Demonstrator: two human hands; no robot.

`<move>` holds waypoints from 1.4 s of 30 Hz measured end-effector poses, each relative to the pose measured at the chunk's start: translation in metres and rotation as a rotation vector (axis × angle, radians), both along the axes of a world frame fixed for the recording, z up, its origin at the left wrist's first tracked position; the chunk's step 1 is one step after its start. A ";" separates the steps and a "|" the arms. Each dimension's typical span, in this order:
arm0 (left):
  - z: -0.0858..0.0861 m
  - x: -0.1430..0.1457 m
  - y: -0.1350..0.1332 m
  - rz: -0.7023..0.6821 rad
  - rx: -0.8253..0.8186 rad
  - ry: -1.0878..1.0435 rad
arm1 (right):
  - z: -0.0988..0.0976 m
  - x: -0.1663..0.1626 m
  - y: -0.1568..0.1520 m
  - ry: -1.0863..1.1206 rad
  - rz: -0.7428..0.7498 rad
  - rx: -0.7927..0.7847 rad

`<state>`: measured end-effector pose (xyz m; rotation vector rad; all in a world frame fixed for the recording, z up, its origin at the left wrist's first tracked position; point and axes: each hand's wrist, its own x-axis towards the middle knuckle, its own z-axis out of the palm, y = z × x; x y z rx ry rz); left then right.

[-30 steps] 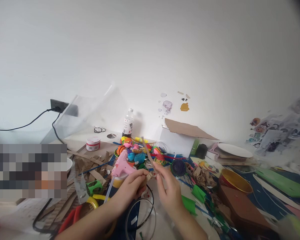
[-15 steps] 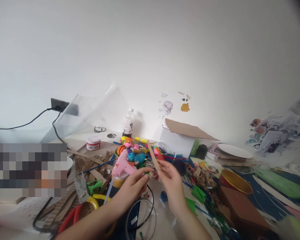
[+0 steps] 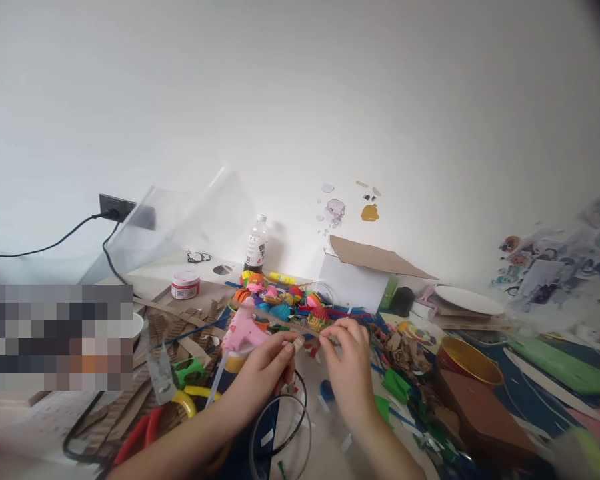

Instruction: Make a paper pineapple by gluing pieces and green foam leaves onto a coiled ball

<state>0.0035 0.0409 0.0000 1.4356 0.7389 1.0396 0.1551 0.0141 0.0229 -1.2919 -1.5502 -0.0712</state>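
Observation:
My left hand (image 3: 265, 373) is closed in a pinch on a small brown cardboard piece (image 3: 298, 344) over the cluttered craft table. My right hand (image 3: 347, 367) pinches a thin corrugated cardboard strip (image 3: 300, 327), which now lies nearly level and reaches left over the pink glue gun (image 3: 243, 333). The two hands sit close together, fingertips almost touching. A pile of bright paper rolls (image 3: 275, 303) lies just beyond them.
A water bottle (image 3: 257, 245) stands by the wall next to a white box with a cardboard flap (image 3: 365, 267). Cardboard strips (image 3: 180, 327), scissors (image 3: 160, 380), black wire loops (image 3: 280, 427), a gold bowl (image 3: 467, 360), a white plate (image 3: 470, 300) and a red-lidded jar (image 3: 185, 285) crowd the table.
My right hand has lowered and tipped the cardboard strip from upright to nearly level, bringing it against the piece in my left hand. My left hand has stayed put.

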 end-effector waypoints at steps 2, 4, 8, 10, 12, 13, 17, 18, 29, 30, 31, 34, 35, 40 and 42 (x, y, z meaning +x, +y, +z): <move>-0.003 0.001 0.001 0.031 0.034 -0.008 | 0.001 0.000 -0.001 0.048 -0.011 -0.042; -0.004 0.001 0.002 0.046 0.043 -0.006 | 0.000 -0.001 0.000 0.254 0.067 -0.130; -0.003 0.002 0.001 0.008 0.062 0.038 | -0.006 -0.009 0.002 0.762 0.310 -0.288; -0.002 0.002 0.000 -0.016 0.070 0.057 | -0.008 -0.014 0.003 0.904 0.430 -0.336; -0.001 0.002 0.000 -0.024 0.072 0.072 | -0.010 -0.018 0.003 0.931 0.519 -0.350; -0.001 0.002 0.000 -0.024 0.076 0.076 | -0.010 -0.019 0.002 0.916 0.541 -0.345; -0.001 0.002 0.000 -0.029 0.089 0.081 | -0.009 -0.020 0.000 0.817 0.501 -0.300; -0.001 0.002 0.000 -0.031 0.087 0.081 | -0.009 -0.020 0.000 0.785 0.477 -0.292; 0.003 -0.001 -0.003 -0.039 0.103 0.089 | -0.014 -0.022 0.000 0.640 0.352 -0.268; 0.003 -0.001 -0.003 -0.038 0.097 0.088 | -0.014 -0.021 0.000 0.634 0.342 -0.264; 0.003 -0.001 -0.003 -0.040 0.086 0.086 | -0.015 -0.021 0.000 0.623 0.333 -0.260; 0.003 -0.001 -0.003 -0.057 0.044 0.065 | -0.016 -0.021 0.001 0.604 0.309 -0.254; 0.003 -0.001 -0.004 -0.063 0.041 0.059 | -0.016 -0.021 0.001 0.605 0.305 -0.257; 0.001 -0.002 -0.003 -0.034 0.154 0.094 | -0.017 -0.022 0.001 0.644 0.329 -0.276; -0.003 -0.001 -0.001 0.012 0.205 0.115 | -0.018 -0.023 0.001 0.652 0.368 -0.275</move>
